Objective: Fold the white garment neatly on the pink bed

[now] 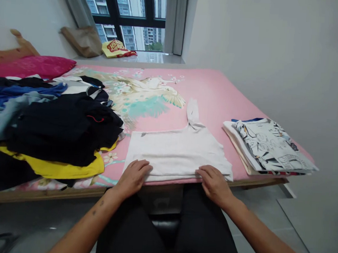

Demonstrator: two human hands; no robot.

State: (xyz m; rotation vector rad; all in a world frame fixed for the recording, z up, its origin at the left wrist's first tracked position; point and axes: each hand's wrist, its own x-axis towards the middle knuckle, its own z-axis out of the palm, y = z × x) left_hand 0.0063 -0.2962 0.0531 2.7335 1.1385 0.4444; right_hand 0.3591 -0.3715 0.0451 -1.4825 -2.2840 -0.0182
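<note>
White shirt (pixel 173 146) lies along the bed's (pixel 217 95) near edge. Left hand (pixel 133 177) and right hand (pixel 215 182) half-curled over its front fold; can't tell if pinched. Uneven pull could skew layers.

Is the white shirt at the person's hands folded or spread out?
Partly folded: the white shirt shows stacked layers along its near edge, while one sleeve juts out beyond its far edge.
</note>
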